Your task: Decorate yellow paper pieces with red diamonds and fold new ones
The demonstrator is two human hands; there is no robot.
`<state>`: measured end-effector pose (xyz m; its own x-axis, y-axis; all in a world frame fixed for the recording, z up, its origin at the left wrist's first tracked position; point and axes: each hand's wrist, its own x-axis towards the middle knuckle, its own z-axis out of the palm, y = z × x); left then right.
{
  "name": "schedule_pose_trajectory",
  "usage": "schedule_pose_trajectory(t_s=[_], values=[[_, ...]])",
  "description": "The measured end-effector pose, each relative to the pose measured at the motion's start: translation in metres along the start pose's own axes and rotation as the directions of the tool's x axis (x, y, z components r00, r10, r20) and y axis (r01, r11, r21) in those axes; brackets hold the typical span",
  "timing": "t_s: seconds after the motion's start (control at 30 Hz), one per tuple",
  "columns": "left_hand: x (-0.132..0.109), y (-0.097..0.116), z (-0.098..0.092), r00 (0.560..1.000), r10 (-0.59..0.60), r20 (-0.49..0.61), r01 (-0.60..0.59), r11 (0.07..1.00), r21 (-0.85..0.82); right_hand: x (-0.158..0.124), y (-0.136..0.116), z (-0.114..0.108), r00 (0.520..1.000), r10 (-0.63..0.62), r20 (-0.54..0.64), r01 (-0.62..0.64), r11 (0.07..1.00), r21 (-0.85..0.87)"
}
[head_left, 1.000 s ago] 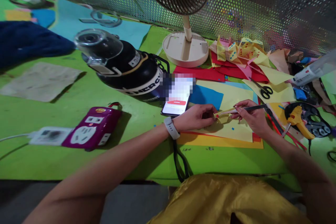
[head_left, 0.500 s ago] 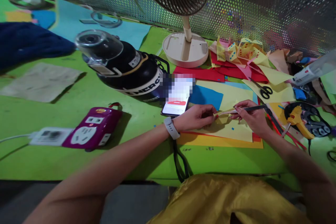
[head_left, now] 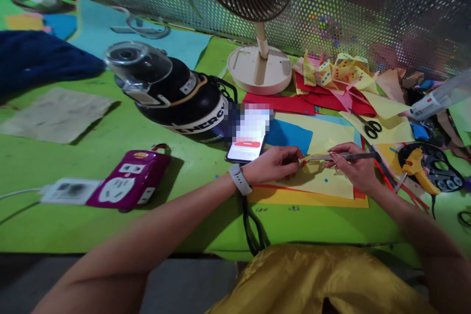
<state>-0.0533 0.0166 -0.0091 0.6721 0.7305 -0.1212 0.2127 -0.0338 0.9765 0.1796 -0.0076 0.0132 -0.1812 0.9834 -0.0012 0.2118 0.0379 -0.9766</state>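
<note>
Over the stacked paper sheets, my left hand (head_left: 279, 162) is closed in a pinch on a small yellow paper piece (head_left: 303, 158), mostly hidden by the fingers. A red spot shows at its edge. My right hand (head_left: 351, 164) grips slim metal tweezers (head_left: 324, 157), whose tip points left and meets the paper piece at my left fingertips. Beneath both hands lies a pale yellow sheet (head_left: 338, 187), with a tiny blue paper square (head_left: 326, 180) on it. A blue sheet (head_left: 290, 136) lies just beyond my left hand.
A lit phone (head_left: 245, 151) leans by a black bottle (head_left: 180, 98). Behind stands a fan (head_left: 259, 66). Scissors (head_left: 371, 129), yellow-dotted paper shapes (head_left: 349, 66) and a yellow glue gun (head_left: 419, 169) lie to the right. A purple power socket (head_left: 130, 181) sits left.
The tweezers have tilted in my right hand, their back end dropping slightly, and the right fingers have shifted a little. My left hand stays almost still.
</note>
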Motion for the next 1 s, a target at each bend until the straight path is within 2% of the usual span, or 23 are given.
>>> schedule_pose_trajectory(t_s=[0.23,1.0], values=[[-0.0005,0.0015,0.0003,1.000,-0.003,-0.004,0.003,1.000,-0.004,-0.0030,-0.0054,0.0021,0.999,-0.048,-0.001,0.048,0.999,-0.025],[-0.0001,0.0014,-0.0001,1.000,-0.012,0.013,0.012,0.999,0.038,-0.0024,-0.0050,-0.0011,0.999,-0.036,-0.021,0.036,0.999,0.002]])
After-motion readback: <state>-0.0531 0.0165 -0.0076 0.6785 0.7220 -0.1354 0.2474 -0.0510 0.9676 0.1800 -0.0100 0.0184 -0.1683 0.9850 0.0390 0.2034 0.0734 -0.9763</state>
